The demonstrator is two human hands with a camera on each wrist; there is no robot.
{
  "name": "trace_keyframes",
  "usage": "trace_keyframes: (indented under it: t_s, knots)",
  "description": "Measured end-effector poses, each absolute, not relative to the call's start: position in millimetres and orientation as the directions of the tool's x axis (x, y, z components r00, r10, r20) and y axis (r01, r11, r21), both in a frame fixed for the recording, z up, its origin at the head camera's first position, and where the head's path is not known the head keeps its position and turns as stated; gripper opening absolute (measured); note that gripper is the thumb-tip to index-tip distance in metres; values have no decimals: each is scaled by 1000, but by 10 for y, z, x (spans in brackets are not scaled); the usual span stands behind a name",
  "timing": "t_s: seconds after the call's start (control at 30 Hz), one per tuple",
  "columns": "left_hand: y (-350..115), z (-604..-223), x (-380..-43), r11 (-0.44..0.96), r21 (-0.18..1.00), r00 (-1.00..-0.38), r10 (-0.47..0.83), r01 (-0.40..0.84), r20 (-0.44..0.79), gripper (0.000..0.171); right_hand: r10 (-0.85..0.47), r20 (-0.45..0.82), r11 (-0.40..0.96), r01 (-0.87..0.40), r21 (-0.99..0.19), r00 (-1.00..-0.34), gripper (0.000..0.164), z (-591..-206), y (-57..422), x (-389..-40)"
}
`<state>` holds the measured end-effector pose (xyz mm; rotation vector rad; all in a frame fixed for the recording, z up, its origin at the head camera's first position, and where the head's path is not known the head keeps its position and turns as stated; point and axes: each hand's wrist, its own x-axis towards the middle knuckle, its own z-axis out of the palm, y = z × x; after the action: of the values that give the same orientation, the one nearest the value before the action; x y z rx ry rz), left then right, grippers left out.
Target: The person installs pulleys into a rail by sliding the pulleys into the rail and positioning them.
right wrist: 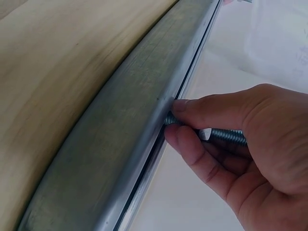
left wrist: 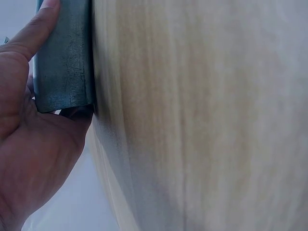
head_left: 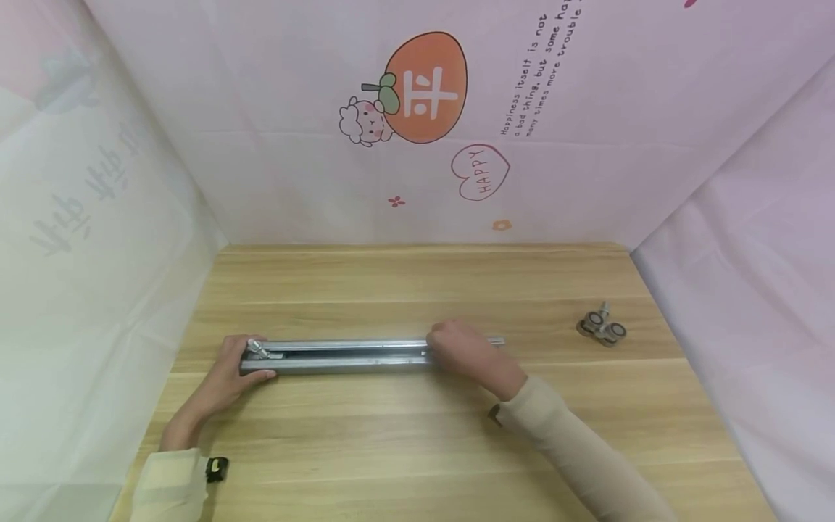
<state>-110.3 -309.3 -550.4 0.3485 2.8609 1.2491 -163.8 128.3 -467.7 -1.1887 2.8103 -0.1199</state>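
Note:
A silver metal rail (head_left: 352, 367) with a slot along its top lies crosswise on the wooden table. My left hand (head_left: 228, 371) grips its left end, thumb on the near side and fingers on the far side. A bolt (head_left: 258, 349) sticks up from the slot there. Toward the rail's right end, my right hand (head_left: 466, 353) pinches a threaded bolt (right wrist: 230, 136) between thumb and fingers. In the right wrist view this bolt stands out of the rail's slot; whatever it joins inside the rail is hidden.
A roller trolley (head_left: 601, 328) with several wheels and an upright bolt lies on the table (head_left: 365, 442) to the right. Printed white cloth (head_left: 293, 181) hangs behind the table and along both sides.

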Motion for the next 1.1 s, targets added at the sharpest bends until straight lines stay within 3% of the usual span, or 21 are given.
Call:
trace_keyframes:
  t_s: [1.1]
  knots:
    - [-3096,-5508,-1113,650,728,-973,205,215,105,64,-755,-29,655,-751,-81,-655,12,-4696,1122,-1658]
